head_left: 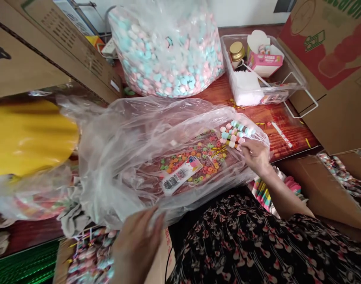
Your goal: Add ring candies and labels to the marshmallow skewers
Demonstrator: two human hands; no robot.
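My right hand (255, 156) is closed at the end of a candy skewer (235, 146), one of several threaded with pink, white and blue candies. They lie at the right end of a clear plastic bag (124, 126) spread open on the table. Inside the bag are loose coloured candy rings (208, 169), gold twist ties (218, 150) and a printed label strip (182, 175). My left hand (139, 240) is smeared by motion near the bag's front edge, and I cannot make out whether its fingers hold the plastic.
A large bag of pink and blue candies (174, 67) stands at the back. Beside it is a clear plastic basket (227, 43) with a jar and a pink box. Cardboard boxes (340, 102) flank the table. A yellow object (32, 138) sits left; a box of wrapped skewers (90, 256) stands below.
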